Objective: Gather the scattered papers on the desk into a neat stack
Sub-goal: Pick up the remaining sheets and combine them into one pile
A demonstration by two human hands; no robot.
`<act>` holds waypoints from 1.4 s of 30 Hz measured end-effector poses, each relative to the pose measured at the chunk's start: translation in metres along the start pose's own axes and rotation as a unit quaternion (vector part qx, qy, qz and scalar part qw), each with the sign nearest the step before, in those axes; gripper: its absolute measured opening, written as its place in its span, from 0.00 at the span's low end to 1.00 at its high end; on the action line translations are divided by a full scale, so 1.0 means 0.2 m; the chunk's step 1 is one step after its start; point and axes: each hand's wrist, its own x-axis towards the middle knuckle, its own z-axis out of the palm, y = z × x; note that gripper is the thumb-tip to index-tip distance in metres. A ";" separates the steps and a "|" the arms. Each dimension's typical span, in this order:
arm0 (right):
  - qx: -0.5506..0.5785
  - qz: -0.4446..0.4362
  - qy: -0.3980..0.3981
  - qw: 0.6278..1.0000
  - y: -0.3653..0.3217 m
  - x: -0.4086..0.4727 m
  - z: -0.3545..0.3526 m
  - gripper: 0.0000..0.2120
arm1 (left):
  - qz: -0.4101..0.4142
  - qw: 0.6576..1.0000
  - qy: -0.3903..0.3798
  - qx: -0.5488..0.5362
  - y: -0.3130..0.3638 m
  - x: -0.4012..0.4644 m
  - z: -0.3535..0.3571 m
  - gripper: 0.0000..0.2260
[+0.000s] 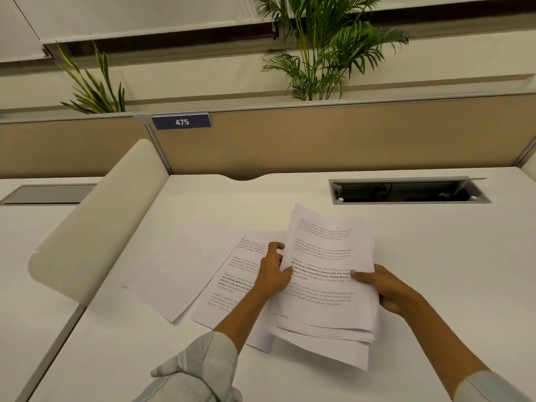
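Observation:
A loose bundle of printed papers (324,274) is lifted off the white desk (435,256), its edges uneven at the bottom. My right hand (385,288) grips the bundle's right edge, thumb on top of the front sheet. My left hand (272,271) holds the bundle's left edge, thumb on the front page and fingers curled behind. A printed sheet (232,285) lies flat on the desk under my left hand. Left of it rests a blank-faced sheet (177,265), partly overlapped by the printed one.
An open cable tray slot (409,191) is cut into the desk behind the papers. A cream curved divider (95,224) borders the desk on the left. A tan partition (348,140) with a "475" label (182,122) stands at the back, plants behind it.

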 end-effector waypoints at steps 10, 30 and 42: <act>-0.004 0.007 0.063 0.998 0.08 0.03 -0.05 0.14 | -0.186 0.874 0.112 0.435 -0.41 0.02 -0.62 0.34; 0.032 -0.008 0.098 0.995 0.07 0.01 -0.11 0.14 | 0.004 0.891 0.197 0.409 -0.20 0.04 -0.89 0.05; 0.077 -0.066 0.093 0.990 0.03 -0.05 -0.23 0.24 | -0.001 0.999 -0.025 -0.026 0.07 -0.03 -0.78 0.16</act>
